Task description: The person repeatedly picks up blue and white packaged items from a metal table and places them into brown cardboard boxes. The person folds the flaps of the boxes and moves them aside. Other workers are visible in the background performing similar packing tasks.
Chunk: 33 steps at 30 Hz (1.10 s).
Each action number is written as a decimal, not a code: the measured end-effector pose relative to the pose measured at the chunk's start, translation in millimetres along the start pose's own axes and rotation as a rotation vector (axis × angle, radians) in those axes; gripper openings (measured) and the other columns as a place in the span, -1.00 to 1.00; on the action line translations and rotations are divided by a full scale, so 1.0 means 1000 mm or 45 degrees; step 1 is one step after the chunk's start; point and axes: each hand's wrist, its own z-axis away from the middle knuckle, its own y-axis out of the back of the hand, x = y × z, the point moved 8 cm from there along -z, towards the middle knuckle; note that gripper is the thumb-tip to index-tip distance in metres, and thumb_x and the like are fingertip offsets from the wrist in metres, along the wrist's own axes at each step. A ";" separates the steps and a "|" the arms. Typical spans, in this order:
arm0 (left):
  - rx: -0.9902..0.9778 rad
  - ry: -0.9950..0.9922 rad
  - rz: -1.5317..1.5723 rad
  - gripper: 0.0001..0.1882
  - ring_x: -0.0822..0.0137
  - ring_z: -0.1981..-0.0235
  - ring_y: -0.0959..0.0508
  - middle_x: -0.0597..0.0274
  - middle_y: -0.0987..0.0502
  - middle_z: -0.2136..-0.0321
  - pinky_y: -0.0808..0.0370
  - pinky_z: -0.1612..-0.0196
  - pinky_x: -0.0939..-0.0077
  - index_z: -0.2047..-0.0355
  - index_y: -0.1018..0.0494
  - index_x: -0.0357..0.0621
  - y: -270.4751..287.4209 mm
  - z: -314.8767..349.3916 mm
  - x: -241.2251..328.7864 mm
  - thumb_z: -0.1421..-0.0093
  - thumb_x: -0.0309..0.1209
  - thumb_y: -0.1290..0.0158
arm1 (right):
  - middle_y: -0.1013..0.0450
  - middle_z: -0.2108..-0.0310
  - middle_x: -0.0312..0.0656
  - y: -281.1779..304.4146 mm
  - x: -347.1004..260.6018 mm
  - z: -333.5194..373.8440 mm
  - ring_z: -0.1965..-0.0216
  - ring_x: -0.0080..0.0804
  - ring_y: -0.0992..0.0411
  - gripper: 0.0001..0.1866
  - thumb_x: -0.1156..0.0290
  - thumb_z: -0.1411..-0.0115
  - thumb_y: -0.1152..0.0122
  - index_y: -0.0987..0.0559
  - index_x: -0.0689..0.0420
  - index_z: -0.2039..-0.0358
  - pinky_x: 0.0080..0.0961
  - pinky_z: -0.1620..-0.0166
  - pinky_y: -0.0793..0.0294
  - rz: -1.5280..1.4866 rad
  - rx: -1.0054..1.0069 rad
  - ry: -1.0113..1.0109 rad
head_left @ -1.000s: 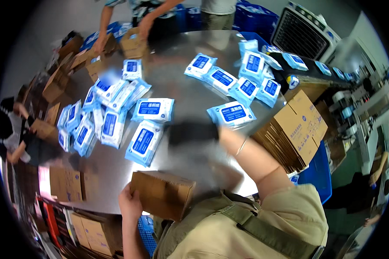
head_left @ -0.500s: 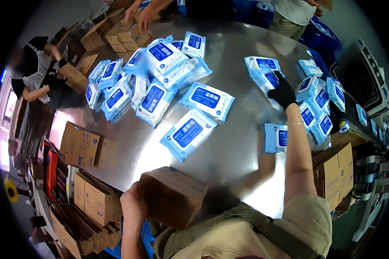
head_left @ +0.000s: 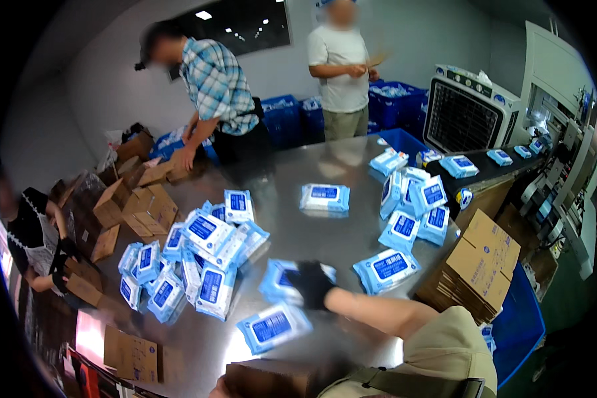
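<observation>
My right hand (head_left: 314, 285), in a black glove with bare fingertips, is closed over a light-blue pack of wet wipes (head_left: 278, 280) near the table's middle; motion blurs its fingers. Just nearer to me lies another wipes pack (head_left: 272, 328), flat on the metal table. At the lower edge my left hand (head_left: 219, 389) grips an open cardboard box (head_left: 266, 379), mostly cut off by the picture's edge. Left of my right hand is a heap of wipes packs (head_left: 209, 242). One single wipes pack (head_left: 325, 198) lies farther off, and another (head_left: 387, 270) to the right.
More wipes packs (head_left: 414, 199) are piled at the table's right edge beside a conveyor (head_left: 487, 169). Flattened cartons (head_left: 477, 265) stand at right, and a small carton (head_left: 131, 356) at left. Three people work around the far and left sides, with cardboard boxes (head_left: 151, 209) near them.
My view has tipped upward, showing more of the room. My right hand has moved left from the table's right part to the packs in the middle. My left hand stays at the box.
</observation>
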 end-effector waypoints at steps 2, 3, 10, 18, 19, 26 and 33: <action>0.046 0.006 -0.013 -0.68 -0.20 0.28 -0.50 -0.18 -0.52 0.34 -0.43 0.21 0.05 0.08 -0.43 -0.10 0.002 -0.004 -0.003 -0.13 -0.38 0.05 | -0.19 -0.05 0.26 0.019 -0.010 0.060 -0.07 0.18 -0.16 -0.36 0.13 0.10 -0.21 -0.39 0.10 -0.02 0.12 -0.09 -0.08 0.136 0.133 0.026; 0.067 0.013 -0.014 -0.68 -0.19 0.28 -0.50 -0.18 -0.52 0.34 -0.43 0.21 0.05 0.09 -0.43 -0.10 0.002 -0.006 -0.005 -0.13 -0.38 0.05 | -0.18 -0.05 0.26 0.015 -0.018 0.085 -0.08 0.18 -0.15 -0.28 0.18 0.18 -0.31 -0.35 0.09 -0.05 0.20 -0.07 -0.06 0.233 0.035 -0.034; 0.105 -0.141 -0.068 -0.68 -0.17 0.34 -0.52 -0.16 -0.53 0.40 -0.45 0.23 0.06 0.11 -0.43 -0.17 -0.001 -0.024 0.025 -0.10 -0.40 0.05 | -0.43 0.09 -0.01 0.021 0.076 0.045 0.08 -0.16 -0.40 -0.20 0.16 0.34 -0.43 -0.40 0.12 0.00 -0.33 -0.03 -0.34 -0.598 -0.417 -0.124; 0.215 -0.120 -0.028 -0.82 -0.18 0.31 -0.50 -0.20 -0.52 0.40 -0.44 0.22 0.04 0.42 -0.47 -0.30 -0.008 -0.054 0.055 -0.05 -0.41 0.01 | -0.29 -0.08 0.06 0.078 0.051 0.016 -0.09 0.04 -0.28 -0.22 0.06 0.12 -0.12 -0.26 0.03 -0.17 -0.21 -0.15 -0.23 0.235 0.563 -0.110; 0.154 -0.305 -0.088 -0.83 -0.19 0.33 -0.50 -0.20 -0.51 0.43 -0.44 0.23 0.04 0.41 -0.45 -0.30 -0.019 -0.061 0.070 -0.06 -0.44 0.05 | -0.39 0.07 0.15 0.046 0.107 0.012 0.01 0.03 -0.36 0.01 0.15 0.42 -0.38 -0.26 0.07 -0.17 -0.18 -0.10 -0.29 -0.236 -0.132 -0.357; 0.171 -0.178 -0.032 -0.83 -0.17 0.31 -0.50 -0.24 -0.50 0.40 -0.42 0.21 0.04 0.37 -0.35 -0.37 -0.007 -0.036 0.067 0.00 -0.55 0.14 | -0.33 0.00 0.08 0.149 -0.039 0.065 -0.06 -0.08 -0.32 -0.02 0.17 0.27 -0.46 -0.19 0.26 -0.15 -0.24 -0.09 -0.32 -1.430 0.330 -0.062; 0.149 -0.179 0.404 -0.66 -0.14 0.24 -0.50 -0.18 -0.52 0.34 -0.41 0.13 0.10 0.15 -0.36 -0.35 -0.013 -0.027 0.034 -0.05 -0.47 0.10 | -0.42 0.24 0.07 0.081 -0.160 0.079 0.24 0.00 -0.44 -0.14 0.09 0.11 -0.30 -0.20 0.14 -0.18 -0.17 0.17 -0.42 0.028 -0.294 0.459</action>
